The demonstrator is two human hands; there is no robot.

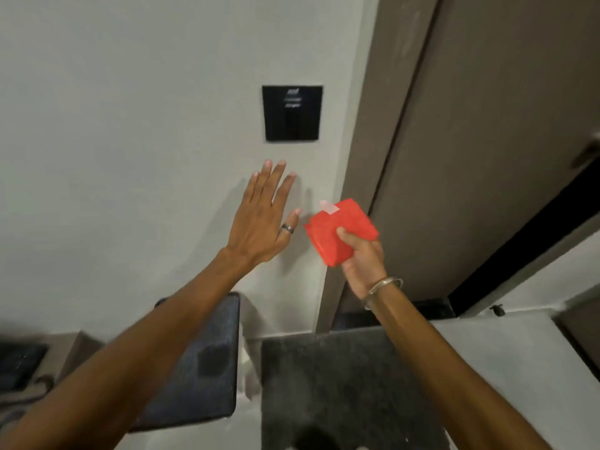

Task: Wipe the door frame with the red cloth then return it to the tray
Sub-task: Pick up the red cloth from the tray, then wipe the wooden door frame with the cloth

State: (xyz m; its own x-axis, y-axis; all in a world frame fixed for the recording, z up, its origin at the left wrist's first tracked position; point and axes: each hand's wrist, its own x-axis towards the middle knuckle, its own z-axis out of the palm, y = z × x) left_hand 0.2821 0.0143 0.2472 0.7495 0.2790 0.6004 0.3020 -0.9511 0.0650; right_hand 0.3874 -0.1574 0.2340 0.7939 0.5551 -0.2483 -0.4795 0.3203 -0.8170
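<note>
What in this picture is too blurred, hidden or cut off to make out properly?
- Black wall panel: its white lettering is too blurred to read.
- Door handle: cut off by the right edge.
- Dark tray: partly hidden by the left arm, so its contents are unclear.
- Red cloth: the right hand covers its lower corner; the pale tag is unreadable.
- Left hand: touching the wall or just off it, unclear.

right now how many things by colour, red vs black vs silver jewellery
red: 1, the cloth in the right hand
black: 2, the wall panel and the tray
silver: 2, a ring on the left hand and a bracelet
total: 5
</note>
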